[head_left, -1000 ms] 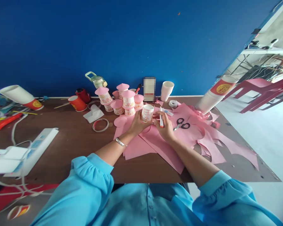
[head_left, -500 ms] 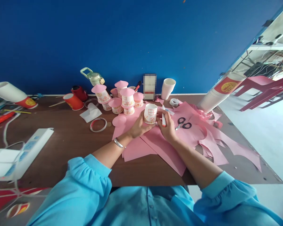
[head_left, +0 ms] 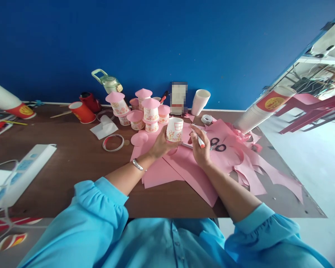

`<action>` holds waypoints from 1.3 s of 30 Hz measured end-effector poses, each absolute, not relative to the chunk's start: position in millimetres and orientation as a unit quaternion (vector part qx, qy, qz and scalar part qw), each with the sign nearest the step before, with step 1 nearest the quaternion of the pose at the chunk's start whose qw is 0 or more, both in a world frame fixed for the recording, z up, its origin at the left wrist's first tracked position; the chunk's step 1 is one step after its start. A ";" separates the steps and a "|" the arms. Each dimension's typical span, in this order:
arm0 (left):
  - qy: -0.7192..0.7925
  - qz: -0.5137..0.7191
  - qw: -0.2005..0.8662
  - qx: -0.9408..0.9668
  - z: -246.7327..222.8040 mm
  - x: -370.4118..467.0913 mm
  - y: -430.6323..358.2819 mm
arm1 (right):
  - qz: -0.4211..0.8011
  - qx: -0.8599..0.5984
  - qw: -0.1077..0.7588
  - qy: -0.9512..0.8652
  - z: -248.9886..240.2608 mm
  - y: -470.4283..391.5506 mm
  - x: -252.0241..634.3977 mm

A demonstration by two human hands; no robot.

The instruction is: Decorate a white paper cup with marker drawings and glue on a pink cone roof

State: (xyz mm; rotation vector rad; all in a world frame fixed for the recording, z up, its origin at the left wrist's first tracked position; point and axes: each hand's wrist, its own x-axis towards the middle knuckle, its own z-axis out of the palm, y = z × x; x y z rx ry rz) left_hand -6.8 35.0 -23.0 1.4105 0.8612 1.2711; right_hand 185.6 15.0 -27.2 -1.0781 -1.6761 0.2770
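My left hand [head_left: 160, 144] is wrapped around a white paper cup [head_left: 175, 129], upright above the pink paper sheets [head_left: 167, 167]. A red window outline and flowers with grass are drawn on the cup's side. To its right, my right hand [head_left: 200, 150] grips a white marker [head_left: 198, 137] with an orange-red end, tilted and apart from the cup. Just behind the cup stand several decorated paper cups [head_left: 151, 114], some stacked, with pink paper cone roofs. Black-handled scissors [head_left: 218, 144] lie on pink paper right of my right hand.
A tape roll [head_left: 207, 119], a stack of white cups [head_left: 201, 101] and a blurred-out upright panel [head_left: 178, 97] stand by the blue wall. Pink scraps and a long leaning cup stack [head_left: 261, 109] are at right. A tape ring [head_left: 113, 143], red cup [head_left: 83, 112] and power strip [head_left: 30, 175] lie left.
My right hand has moved off the cup, and the marker in it has tilted. The cup has turned a little in my left hand, shifting the drawn window rightward. The view has shifted slightly.
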 end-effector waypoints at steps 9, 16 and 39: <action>0.365 0.509 0.537 0.564 -23.9 -4.5 35.8 | 0.212 -0.463 0.598 -0.620 -23.1 16.2 182.8; 0.424 0.476 0.525 0.564 -16.8 -6.5 32.5 | 0.235 -0.434 0.647 -0.581 -9.1 10.4 181.7; 0.469 0.460 0.436 0.615 -14.3 1.0 20.1 | -0.018 -0.234 0.505 -0.830 9.2 -19.8 185.2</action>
